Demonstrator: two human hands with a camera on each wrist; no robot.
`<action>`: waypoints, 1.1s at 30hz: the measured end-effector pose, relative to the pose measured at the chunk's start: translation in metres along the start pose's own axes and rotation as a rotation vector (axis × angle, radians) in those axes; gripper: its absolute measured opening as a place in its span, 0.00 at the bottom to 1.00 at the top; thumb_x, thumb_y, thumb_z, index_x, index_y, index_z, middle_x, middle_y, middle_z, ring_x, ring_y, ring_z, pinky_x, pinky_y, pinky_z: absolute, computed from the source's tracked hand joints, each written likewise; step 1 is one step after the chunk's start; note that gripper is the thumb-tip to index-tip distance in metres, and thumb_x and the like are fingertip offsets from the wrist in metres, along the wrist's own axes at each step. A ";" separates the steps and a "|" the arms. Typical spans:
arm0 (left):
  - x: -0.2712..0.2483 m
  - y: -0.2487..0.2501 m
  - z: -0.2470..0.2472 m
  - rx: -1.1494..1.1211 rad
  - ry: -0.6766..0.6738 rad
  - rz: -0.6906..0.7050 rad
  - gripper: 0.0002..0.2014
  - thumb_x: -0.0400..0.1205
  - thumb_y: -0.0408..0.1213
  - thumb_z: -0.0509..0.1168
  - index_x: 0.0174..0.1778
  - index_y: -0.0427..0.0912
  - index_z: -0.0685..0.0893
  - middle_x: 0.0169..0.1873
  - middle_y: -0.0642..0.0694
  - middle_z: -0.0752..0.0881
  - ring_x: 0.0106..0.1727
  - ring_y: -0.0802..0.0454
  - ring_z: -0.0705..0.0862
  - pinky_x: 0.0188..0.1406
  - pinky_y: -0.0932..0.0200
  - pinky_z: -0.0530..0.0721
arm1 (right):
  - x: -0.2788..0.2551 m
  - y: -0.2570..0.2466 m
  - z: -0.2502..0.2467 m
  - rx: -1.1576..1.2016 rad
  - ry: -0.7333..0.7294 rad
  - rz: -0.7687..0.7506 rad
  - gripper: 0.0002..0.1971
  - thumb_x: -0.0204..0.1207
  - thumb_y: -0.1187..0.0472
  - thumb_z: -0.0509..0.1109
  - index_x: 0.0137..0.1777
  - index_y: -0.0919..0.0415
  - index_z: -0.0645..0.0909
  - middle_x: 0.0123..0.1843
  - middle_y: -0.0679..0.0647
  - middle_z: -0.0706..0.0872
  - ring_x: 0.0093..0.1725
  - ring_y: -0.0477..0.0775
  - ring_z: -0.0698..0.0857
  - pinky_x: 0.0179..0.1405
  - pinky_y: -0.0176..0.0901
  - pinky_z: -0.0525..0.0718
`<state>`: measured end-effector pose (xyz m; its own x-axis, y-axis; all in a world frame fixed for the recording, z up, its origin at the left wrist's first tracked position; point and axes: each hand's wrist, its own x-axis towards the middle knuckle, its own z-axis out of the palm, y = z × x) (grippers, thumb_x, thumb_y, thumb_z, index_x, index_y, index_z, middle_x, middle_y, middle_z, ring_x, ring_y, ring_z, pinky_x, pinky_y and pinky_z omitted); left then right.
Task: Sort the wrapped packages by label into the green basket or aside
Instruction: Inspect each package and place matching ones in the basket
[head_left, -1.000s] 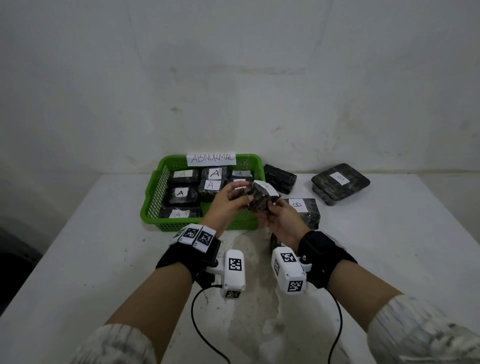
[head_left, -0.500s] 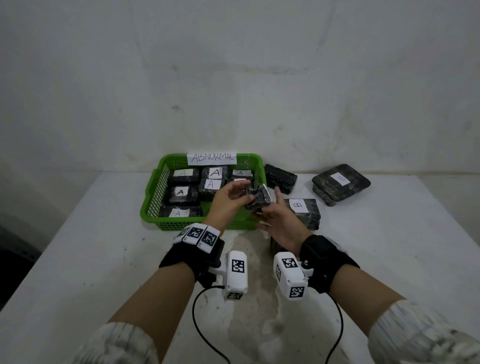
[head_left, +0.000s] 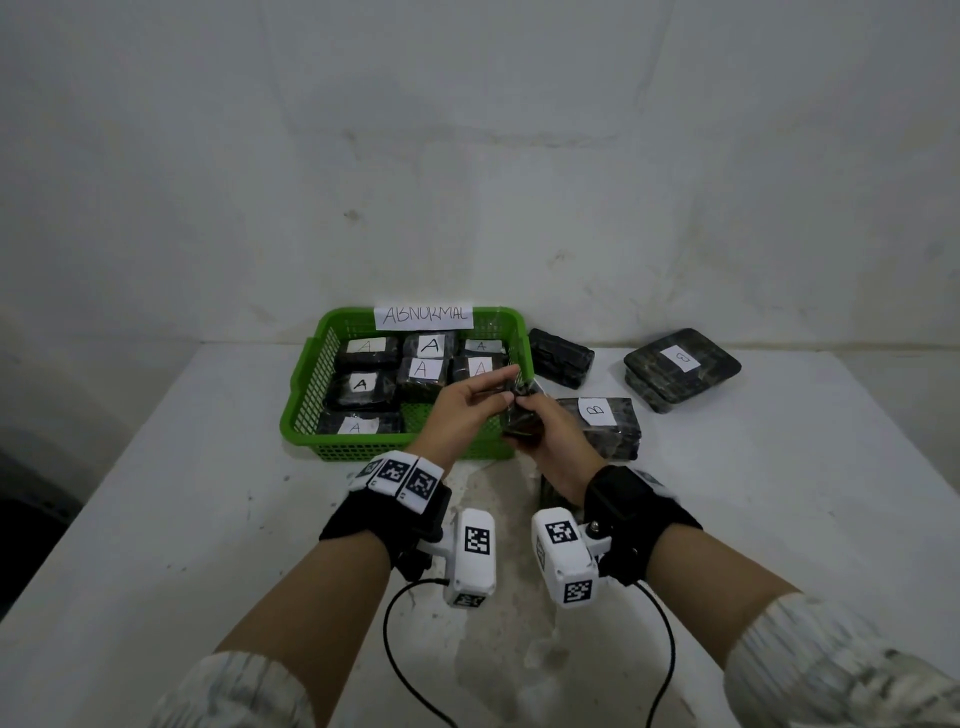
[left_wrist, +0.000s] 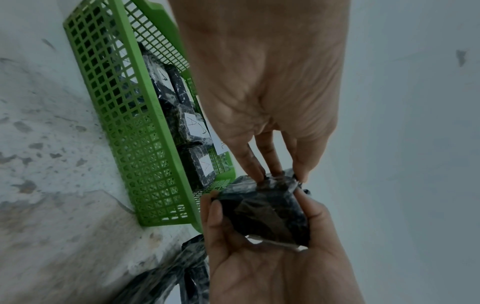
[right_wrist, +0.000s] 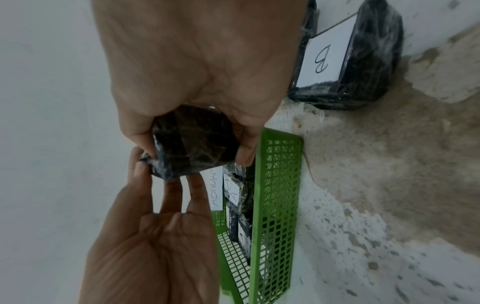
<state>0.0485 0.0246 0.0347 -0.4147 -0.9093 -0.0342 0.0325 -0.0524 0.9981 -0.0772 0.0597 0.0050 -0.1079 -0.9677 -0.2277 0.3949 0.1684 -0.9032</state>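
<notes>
Both hands hold one small dark wrapped package just above the near right corner of the green basket. My right hand grips it from below, fingers and thumb curled round its sides. My left hand pinches the wrap at its far edge. Only the package's dark underside shows; its label is hidden. The basket, tagged ABNORMAL, holds several packages marked A.
A package marked B lies on the white table just right of my hands. An unlabelled dark package sits beside the basket's right wall. A flat dark box marked B stands at the back right. Another dark package lies under my wrists.
The held package has been turned over: its white label, on top a second ago, no longer shows. Both hands have sunk slightly with it.
</notes>
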 end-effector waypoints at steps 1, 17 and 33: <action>0.000 0.000 0.000 0.006 -0.001 0.007 0.20 0.80 0.23 0.64 0.67 0.39 0.80 0.59 0.45 0.85 0.59 0.57 0.83 0.59 0.70 0.82 | 0.000 0.001 0.001 -0.015 0.008 -0.009 0.10 0.83 0.63 0.59 0.58 0.56 0.81 0.48 0.55 0.84 0.49 0.50 0.81 0.44 0.41 0.79; 0.003 -0.010 -0.011 0.027 0.241 -0.018 0.08 0.80 0.26 0.64 0.52 0.40 0.76 0.45 0.47 0.80 0.46 0.52 0.81 0.32 0.71 0.82 | -0.001 0.000 0.000 -0.016 -0.090 -0.028 0.18 0.85 0.53 0.60 0.71 0.56 0.76 0.59 0.52 0.85 0.58 0.50 0.83 0.60 0.45 0.77; -0.002 -0.022 -0.054 0.225 0.279 -0.189 0.18 0.83 0.38 0.63 0.69 0.38 0.76 0.63 0.40 0.81 0.64 0.45 0.79 0.61 0.56 0.77 | 0.030 0.022 0.020 -0.214 0.038 0.177 0.21 0.79 0.61 0.71 0.70 0.65 0.76 0.57 0.57 0.86 0.41 0.52 0.85 0.40 0.41 0.84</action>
<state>0.0978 0.0053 0.0096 -0.1301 -0.9711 -0.1999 -0.2329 -0.1660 0.9582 -0.0531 0.0309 -0.0138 -0.0905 -0.9127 -0.3985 0.2092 0.3738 -0.9036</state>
